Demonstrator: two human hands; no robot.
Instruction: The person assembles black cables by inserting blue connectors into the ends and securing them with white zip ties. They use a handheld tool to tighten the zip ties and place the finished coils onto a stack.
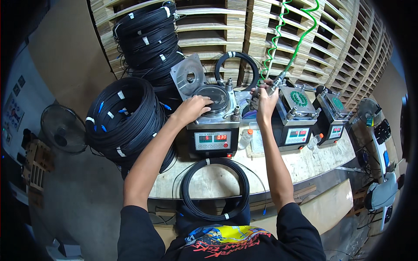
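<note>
My left hand point(193, 109) rests with its fingers laid over the near left part of a dark round disc point(214, 96) on top of a polishing machine point(213, 140). The machine's square metal plate point(188, 75) leans raised behind that hand, a round hole in its middle. My right hand point(265, 103) is closed around an air blow gun point(278, 81), just right of the disc. A green coiled air hose point(300, 37) runs up from the gun. The gun's nozzle end is hard to make out behind my fingers.
Two similar machines point(298, 134) point(335, 114) stand to the right, green connectors on their plates. Small orange-capped bottles point(246, 138) are between machines. Black cable coils point(130, 117) pile up at left; one coil point(215, 188) overhangs the table's front edge. Wooden pallets point(209, 32) stand behind.
</note>
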